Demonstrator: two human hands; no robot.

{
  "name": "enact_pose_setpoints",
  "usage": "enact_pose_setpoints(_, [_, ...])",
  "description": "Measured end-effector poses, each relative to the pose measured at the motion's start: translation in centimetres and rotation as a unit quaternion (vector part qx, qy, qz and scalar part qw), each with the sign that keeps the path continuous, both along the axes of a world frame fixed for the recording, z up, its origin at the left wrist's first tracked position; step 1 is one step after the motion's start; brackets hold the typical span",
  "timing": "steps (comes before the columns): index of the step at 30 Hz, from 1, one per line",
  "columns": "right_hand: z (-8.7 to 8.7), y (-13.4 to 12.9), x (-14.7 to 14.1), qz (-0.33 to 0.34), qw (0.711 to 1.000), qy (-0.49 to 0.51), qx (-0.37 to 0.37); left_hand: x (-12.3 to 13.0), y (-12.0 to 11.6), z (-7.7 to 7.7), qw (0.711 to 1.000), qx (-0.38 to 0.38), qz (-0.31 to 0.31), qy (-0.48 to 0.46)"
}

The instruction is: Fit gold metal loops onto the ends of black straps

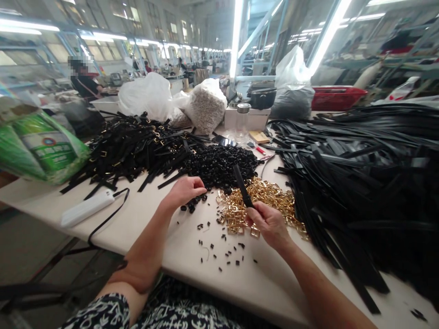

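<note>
My right hand (269,224) grips the lower end of a short black strap (242,185), which tilts up to the left over a heap of gold rectangular buckles (274,196). My left hand (187,191) is at the near edge of a pile of small black loops (219,164), with its fingers drawn together. Whatever may be between those fingertips is hidden. A few loose black loops (188,208) lie just below that hand. Tiny black bits (229,253) are scattered across the pale table (192,274) between my forearms.
Black straps with gold buckles (137,141) are heaped at left; long black straps (343,183) cover the right. A white power strip (87,208) with a cord and a green bag (44,146) sit left. Behind stand a glass jar (243,119), plastic bags (207,105) and a red crate (338,97).
</note>
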State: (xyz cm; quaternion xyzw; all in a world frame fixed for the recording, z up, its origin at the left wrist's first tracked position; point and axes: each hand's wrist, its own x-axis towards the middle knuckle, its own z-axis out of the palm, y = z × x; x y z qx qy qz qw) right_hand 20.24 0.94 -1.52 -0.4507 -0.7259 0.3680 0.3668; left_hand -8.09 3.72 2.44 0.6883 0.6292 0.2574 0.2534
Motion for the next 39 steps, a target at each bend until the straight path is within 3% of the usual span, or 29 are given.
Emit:
enact_pose_setpoints(3, [0.0, 0.0, 0.0, -0.001, 1.000, 0.004, 0.001, 0.2, 0.2, -1.1, 0.993, -0.009, 0.003, 0.122])
enact_pose_setpoints(7, [-0.3, 0.0, -0.1, 0.002, 1.000, 0.003, 0.001, 1.5, 0.3, -2.4, 0.983, 0.013, -0.039, 0.178])
enact_pose_setpoints(12, [-0.7, 0.1, -0.1, -0.002, 1.000, -0.010, 0.002, 1.4, 0.2, -2.4, 0.969, 0.008, -0.080, 0.233])
enact_pose_setpoints(17, [-0.9, 0.0, -0.1, 0.001, 1.000, -0.021, 0.005, 0.9, 0.1, -2.1, 0.973, -0.001, -0.078, 0.218])
enact_pose_setpoints(20, [-0.5, -0.1, -0.3, 0.004, 1.000, -0.023, 0.006, 1.7, 0.0, -2.1, 0.990, 0.022, -0.065, 0.124])
enact_pose_setpoints(22, [-0.3, -0.2, -0.4, 0.006, 1.000, -0.019, 0.005, 2.8, -0.2, -2.1, 0.998, 0.020, -0.052, -0.013])
enact_pose_setpoints(25, [-0.2, -0.3, -0.5, 0.002, 1.000, -0.015, 0.009, 5.0, -1.1, -2.3, 0.970, -0.023, -0.045, -0.238])
enact_pose_setpoints(27, [-0.3, -0.3, -0.6, 0.002, 1.000, -0.012, 0.014, 6.5, -1.7, -2.5, 0.941, -0.043, -0.052, -0.332])
enact_pose_setpoints(32, [-0.4, -0.5, -0.8, 0.016, 1.000, 0.014, 0.010, 8.8, -2.8, -2.7, 0.918, -0.032, -0.057, -0.392])
enact_pose_setpoints(39, [-0.2, -0.6, -0.9, 0.027, 1.000, -0.005, 0.012, 9.1, -2.7, -2.6, 0.897, -0.075, -0.040, -0.434])
